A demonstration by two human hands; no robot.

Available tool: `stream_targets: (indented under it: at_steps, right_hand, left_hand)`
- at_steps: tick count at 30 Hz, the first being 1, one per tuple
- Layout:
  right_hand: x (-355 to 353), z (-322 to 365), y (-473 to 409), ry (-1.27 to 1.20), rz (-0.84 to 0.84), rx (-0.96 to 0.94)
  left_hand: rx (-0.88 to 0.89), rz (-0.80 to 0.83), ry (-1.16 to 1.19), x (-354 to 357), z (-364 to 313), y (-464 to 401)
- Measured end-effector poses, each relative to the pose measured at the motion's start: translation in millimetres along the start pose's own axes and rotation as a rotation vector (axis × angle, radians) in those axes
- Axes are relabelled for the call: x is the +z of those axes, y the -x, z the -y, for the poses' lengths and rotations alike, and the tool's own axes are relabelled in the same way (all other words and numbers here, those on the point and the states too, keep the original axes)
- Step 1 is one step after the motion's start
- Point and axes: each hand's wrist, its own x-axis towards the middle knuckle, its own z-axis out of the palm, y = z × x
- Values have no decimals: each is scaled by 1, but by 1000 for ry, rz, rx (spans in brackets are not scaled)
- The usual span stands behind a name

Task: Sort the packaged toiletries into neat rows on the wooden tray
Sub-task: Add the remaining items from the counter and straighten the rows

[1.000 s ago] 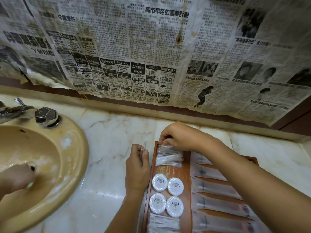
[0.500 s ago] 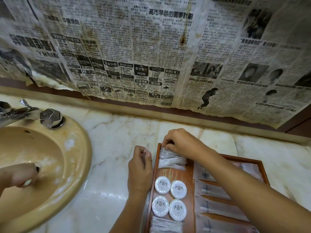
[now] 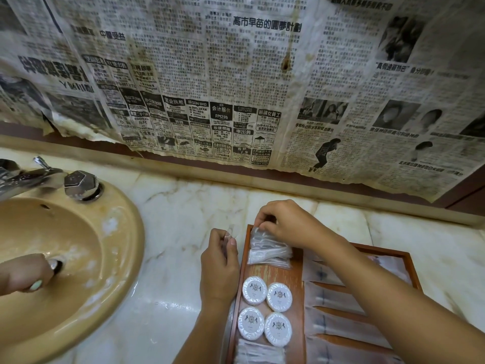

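A wooden tray lies on the marble counter at lower right. At its far left corner sits a stack of clear plastic sachets. My right hand pinches the top sachet at the stack's far end. My left hand is just left of the tray and holds a small clear sachet between thumb and fingers. Several round white wrapped soaps lie in two rows below the stack. Long frosted packets lie in a column on the tray's right side, partly under my right forearm. More clear sachets are at the tray's near end.
A beige sink with a chrome tap fills the left. Another person's hand is in the basin by the drain. Marble counter lies between sink and tray. Old newspaper covers the wall behind.
My hands have stayed almost where they were. My right hand keeps working at the far end of the sachet stack, and the camera has shifted slightly.
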Motion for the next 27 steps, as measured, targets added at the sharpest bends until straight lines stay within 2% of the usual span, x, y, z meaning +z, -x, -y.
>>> stream_targets:
  at_steps: [7, 16, 22, 27]
  right_hand:
    - [-17, 1, -7, -141, -33, 71]
    - [4, -1, -6, 19, 83, 56]
    - [15, -1, -2, 96, 10, 18]
    - [13, -4, 4, -19, -51, 54]
  left_hand:
    - [1, -1, -4, 0, 1, 0]
    - [-4, -3, 4, 0, -1, 0]
    - [-21, -7, 36, 0, -1, -1]
    - [-59, -4, 82, -1, -4, -3]
